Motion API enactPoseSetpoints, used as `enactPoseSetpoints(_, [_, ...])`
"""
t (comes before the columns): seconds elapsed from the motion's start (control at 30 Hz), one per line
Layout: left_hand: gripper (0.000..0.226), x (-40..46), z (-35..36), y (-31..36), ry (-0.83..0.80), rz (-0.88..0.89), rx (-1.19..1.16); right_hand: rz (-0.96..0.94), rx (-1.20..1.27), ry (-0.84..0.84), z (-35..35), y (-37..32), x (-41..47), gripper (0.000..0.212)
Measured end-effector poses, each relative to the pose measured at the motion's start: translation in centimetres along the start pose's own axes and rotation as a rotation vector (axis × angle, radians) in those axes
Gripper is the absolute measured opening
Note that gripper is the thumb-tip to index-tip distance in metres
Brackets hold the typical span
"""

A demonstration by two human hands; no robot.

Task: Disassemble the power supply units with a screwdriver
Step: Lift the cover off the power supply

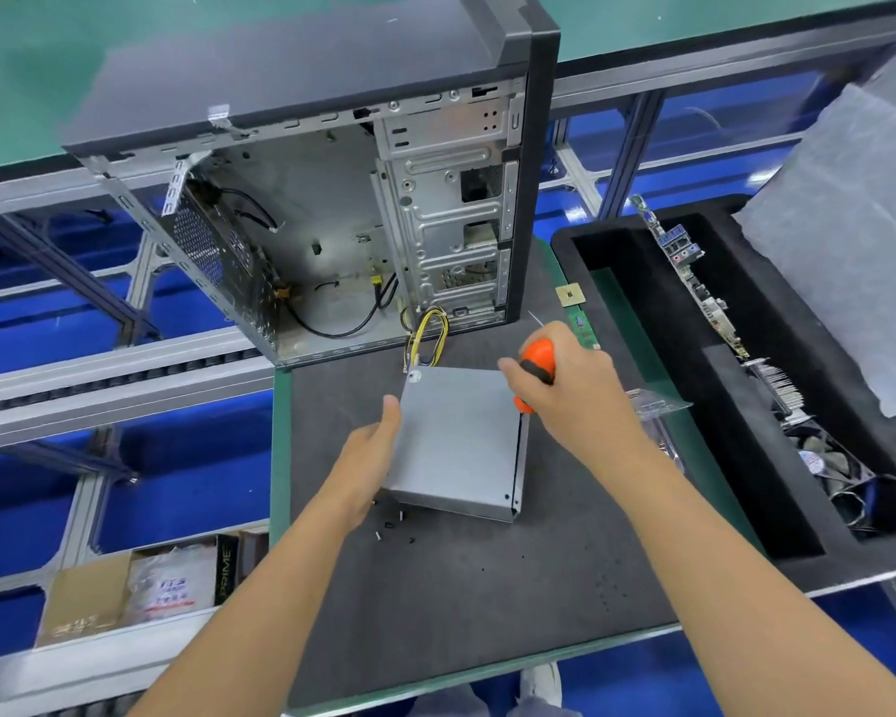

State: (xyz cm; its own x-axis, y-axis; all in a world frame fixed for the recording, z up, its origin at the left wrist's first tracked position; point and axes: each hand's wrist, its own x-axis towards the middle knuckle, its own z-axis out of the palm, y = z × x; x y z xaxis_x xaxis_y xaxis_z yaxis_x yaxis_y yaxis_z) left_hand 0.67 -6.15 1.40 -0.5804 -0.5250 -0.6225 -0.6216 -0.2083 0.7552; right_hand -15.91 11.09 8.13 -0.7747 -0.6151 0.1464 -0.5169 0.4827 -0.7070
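Observation:
A grey metal power supply unit (pixel 456 437) lies on the dark mat (pixel 487 587), with yellow and black wires (pixel 428 336) leaving its far end. My left hand (pixel 368 458) holds its left side, thumb on the top edge. My right hand (pixel 570 390) grips an orange and black screwdriver (pixel 536 364) upright at the unit's far right corner; the tip is hidden behind the unit's edge. Several small black screws (pixel 391 525) lie loose on the mat by the unit's near left corner.
An open computer case (pixel 332 199) stands just behind the unit. A black foam tray (pixel 746 458) on the right holds a motherboard (pixel 694 276) and other parts. A small chip (pixel 570 295) and a green memory stick (pixel 583 328) lie near the case. Cardboard boxes (pixel 141 587) sit lower left.

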Motion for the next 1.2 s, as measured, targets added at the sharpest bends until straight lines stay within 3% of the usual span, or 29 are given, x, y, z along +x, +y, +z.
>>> enactPoseSetpoints(0.23, [0.062, -0.2, -0.3, 0.1, -0.037, 0.041, -0.039, -0.194, -0.099, -0.035, 1.1, -2.4, 1.0, 0.039])
enactPoseSetpoints(0.33, [0.050, 0.1, -0.2, -0.4, -0.053, 0.060, -0.007, -0.091, 0.000, -0.025, 0.4, -1.0, 0.5, 0.028])
enactPoseSetpoints(0.43, [0.034, 0.4, 0.2, -0.8, -0.007, 0.115, 0.033, 0.129, 0.268, 0.168, -1.0, 0.9, -1.1, 0.016])
enactPoseSetpoints(0.57, [0.030, 1.0, 0.2, -1.3, 0.020, 0.145, 0.035, 0.210, 0.587, 0.513, -3.2, 1.9, -2.8, 0.009])
enactPoseSetpoints(0.7, [0.070, 0.8, -0.2, -1.0, 0.185, 0.285, 0.192, 0.229, 0.702, 0.696, -4.7, 3.2, -5.1, 0.008])
enactPoseSetpoints(0.73, [0.080, 0.5, -0.3, -0.5, 0.210, 0.398, 0.266, 0.259, 0.684, 0.667, -4.7, 3.6, -5.8, 0.008])
enactPoseSetpoints(0.8, [0.102, 0.1, -0.5, 0.8, 0.093, 0.611, 0.464, 0.375, 0.642, 0.483, -4.2, 4.8, -6.9, 0.014])
enactPoseSetpoints(0.87, [0.135, -0.2, 0.1, 2.4, -0.128, 0.647, 0.759, 0.504, 0.566, 0.166, -3.0, 5.8, -7.6, 0.030])
enactPoseSetpoints(0.93, [0.153, -0.2, 1.1, 3.8, -0.283, 0.589, 1.025, 0.565, 0.433, -0.125, -1.4, 6.2, -8.3, 0.042])
enactPoseSetpoints(1.03, [0.156, 0.5, 2.0, 5.3, -0.353, 0.570, 1.227, 0.524, 0.189, -0.390, 1.1, 6.2, -9.5, 0.056])
enactPoseSetpoints(1.1, [0.153, 1.0, 2.0, 5.7, -0.344, 0.622, 1.344, 0.459, 0.050, -0.527, 2.9, 6.3, -10.3, 0.085])
enactPoseSetpoints(1.13, [0.152, 1.2, 2.2, 5.6, -0.325, 0.656, 1.378, 0.448, 0.029, -0.562, 3.7, 6.2, -10.6, 0.099])
enactPoseSetpoints(1.2, [0.148, 1.4, 2.5, 5.3, -0.253, 0.739, 1.402, 0.473, 0.061, -0.531, 5.0, 6.1, -11.1, 0.103])
